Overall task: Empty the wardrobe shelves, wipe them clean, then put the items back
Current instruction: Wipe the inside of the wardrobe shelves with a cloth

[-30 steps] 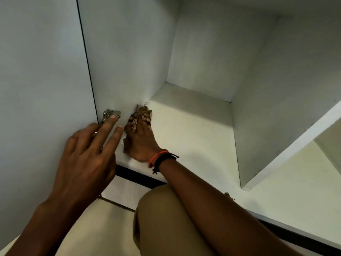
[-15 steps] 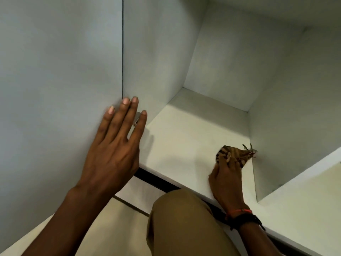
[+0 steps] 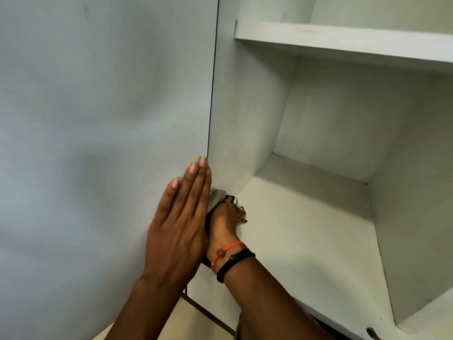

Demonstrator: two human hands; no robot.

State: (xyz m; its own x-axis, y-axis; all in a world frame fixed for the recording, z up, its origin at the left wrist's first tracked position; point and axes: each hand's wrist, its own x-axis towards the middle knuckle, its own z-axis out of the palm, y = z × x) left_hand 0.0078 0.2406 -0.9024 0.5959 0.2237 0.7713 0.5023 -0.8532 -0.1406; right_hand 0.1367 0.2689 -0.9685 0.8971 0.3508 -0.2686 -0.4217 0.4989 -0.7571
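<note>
My left hand (image 3: 180, 219) lies flat with straight fingers against the open white wardrobe door (image 3: 98, 143), close to its hinged edge. My right hand (image 3: 224, 223), with red and black bands at the wrist, grips a brown patterned cloth (image 3: 239, 211) and presses it onto the front left corner of the bottom shelf (image 3: 306, 229), right by the metal hinge (image 3: 217, 195). Most of the cloth is hidden under the hand. Nothing else lies on the shelf.
A second white shelf (image 3: 343, 42) runs above the compartment. A vertical divider (image 3: 411, 241) closes the compartment on the right. My knee in tan trousers (image 3: 247, 327) and pale floor tiles (image 3: 186, 322) show below the shelf's front edge.
My right hand has swept the cloth from the shelf's right side back to the left front corner. The view has tilted up, bringing the upper shelf into sight. My left hand stays on the door.
</note>
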